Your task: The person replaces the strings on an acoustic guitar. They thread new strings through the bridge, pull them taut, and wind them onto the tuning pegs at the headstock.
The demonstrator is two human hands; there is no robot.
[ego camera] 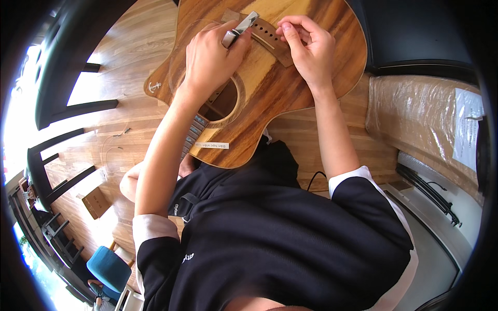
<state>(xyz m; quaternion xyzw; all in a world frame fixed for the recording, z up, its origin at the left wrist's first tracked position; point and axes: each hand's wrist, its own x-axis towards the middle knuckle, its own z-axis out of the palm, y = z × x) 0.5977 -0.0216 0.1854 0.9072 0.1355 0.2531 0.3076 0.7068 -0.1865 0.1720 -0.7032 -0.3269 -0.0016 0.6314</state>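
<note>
An acoustic guitar [295, 85] with a brown wood top lies across my lap, its neck pointing to the lower left. My left hand [218, 54] is shut on a shiny metal tool [246, 23], whose exact kind I cannot tell. That hand is over the guitar top between the soundhole [223, 103] and the wooden bridge [278, 50]. Several dark pin holes run along the bridge, with a pale saddle beside them. At the bridge's right end, my right hand [313, 50] has its fingers curled and thumb near the index finger; whether something tiny is between them is hidden.
Thin coiled wires [116, 136] lie on the wooden floor, left. A small cardboard box [94, 203] and a blue chair [109, 266] are farther off. Right of me are a plastic-wrapped carton [412, 112] and a folded black stand [428, 194]. Someone's leg [99, 299] shows lower left.
</note>
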